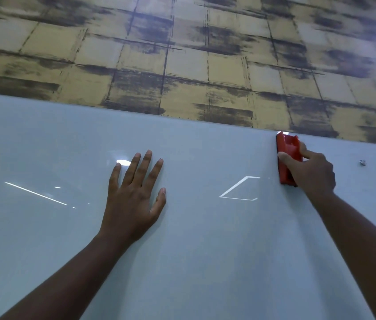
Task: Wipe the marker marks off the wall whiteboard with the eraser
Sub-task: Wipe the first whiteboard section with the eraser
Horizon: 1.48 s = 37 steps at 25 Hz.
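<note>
The right hand [309, 172] grips the red plastic block eraser [287, 155], thumb and fingers curled round its body, pressing it flat to the pale glossy wall whiteboard [194, 250] right under the board's top edge, at about two o'clock from the centre of the view. The left hand [134, 195] lies flat on the board near centre, fingers straight and spread, holding nothing, seemingly bracing. This looks like mid-wipe, high on the board. No marker marks are plain to see here; the bright lines and patch are likely light reflections. A small dark speck [362, 162] sits at three o'clock from the eraser, too small to identify. Next I'd expect a firm stroke toward whatever ink remains. The eraser stands upright, long side vertical, its top end nearly touching the patterned tan-and-grey wallpaper [182, 54] line.
</note>
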Tool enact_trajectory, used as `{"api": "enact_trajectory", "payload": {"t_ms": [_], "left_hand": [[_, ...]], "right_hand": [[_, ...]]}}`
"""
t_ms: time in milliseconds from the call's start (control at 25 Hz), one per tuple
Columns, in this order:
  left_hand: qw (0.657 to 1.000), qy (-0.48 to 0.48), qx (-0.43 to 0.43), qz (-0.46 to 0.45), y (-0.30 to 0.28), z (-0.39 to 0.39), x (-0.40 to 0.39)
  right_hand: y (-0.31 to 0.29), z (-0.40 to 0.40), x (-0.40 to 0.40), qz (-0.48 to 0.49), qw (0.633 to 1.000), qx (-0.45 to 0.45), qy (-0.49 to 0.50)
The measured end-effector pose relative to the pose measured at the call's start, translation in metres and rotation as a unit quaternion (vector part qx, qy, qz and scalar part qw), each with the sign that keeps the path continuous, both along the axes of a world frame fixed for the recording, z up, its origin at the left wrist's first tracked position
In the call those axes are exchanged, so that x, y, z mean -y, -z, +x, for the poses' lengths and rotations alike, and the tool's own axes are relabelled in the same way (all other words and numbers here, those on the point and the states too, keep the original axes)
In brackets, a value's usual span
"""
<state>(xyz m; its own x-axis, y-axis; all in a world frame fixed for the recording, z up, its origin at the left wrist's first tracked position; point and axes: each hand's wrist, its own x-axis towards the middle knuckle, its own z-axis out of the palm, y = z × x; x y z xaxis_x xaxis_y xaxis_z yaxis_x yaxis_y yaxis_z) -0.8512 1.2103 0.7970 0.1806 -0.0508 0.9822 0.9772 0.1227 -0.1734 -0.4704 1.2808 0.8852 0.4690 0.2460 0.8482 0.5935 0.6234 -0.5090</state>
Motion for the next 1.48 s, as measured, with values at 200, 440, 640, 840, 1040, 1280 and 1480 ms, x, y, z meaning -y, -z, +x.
{"api": "enact_trajectory", "payload": {"t_ms": [200, 440, 640, 840, 1040, 1280, 1480], "left_hand": [[1.0, -0.011, 0.004, 0.01, 0.001, 0.008, -0.001], [0.999, -0.035, 0.004, 0.024, 0.004, 0.042, -0.01], [0.999, -0.039, -0.021, 0.003, 0.009, 0.096, -0.024], [0.998, -0.031, -0.055, 0.0, 0.021, 0.134, -0.042], [0.999, -0.008, -0.052, 0.003, 0.027, 0.135, -0.051], [0.998, 0.005, -0.052, 0.021, 0.03, 0.136, -0.053], [0.999, 0.011, -0.038, 0.014, 0.036, 0.138, -0.052]], "right_hand": [[-0.006, -0.005, 0.007, -0.017, 1.0, 0.016, -0.004], [0.012, -0.098, 0.032, 0.049, 0.969, 0.241, 0.031], [0.024, -0.099, 0.023, 0.088, 0.946, 0.309, 0.039], [0.012, -0.028, 0.0, 0.062, 0.979, 0.192, 0.022], [0.014, 0.063, -0.027, 0.031, 0.998, 0.045, -0.031], [0.041, 0.056, -0.03, 0.038, 0.998, 0.039, -0.04], [0.104, -0.002, -0.004, 0.066, 0.981, 0.178, -0.042]]}}
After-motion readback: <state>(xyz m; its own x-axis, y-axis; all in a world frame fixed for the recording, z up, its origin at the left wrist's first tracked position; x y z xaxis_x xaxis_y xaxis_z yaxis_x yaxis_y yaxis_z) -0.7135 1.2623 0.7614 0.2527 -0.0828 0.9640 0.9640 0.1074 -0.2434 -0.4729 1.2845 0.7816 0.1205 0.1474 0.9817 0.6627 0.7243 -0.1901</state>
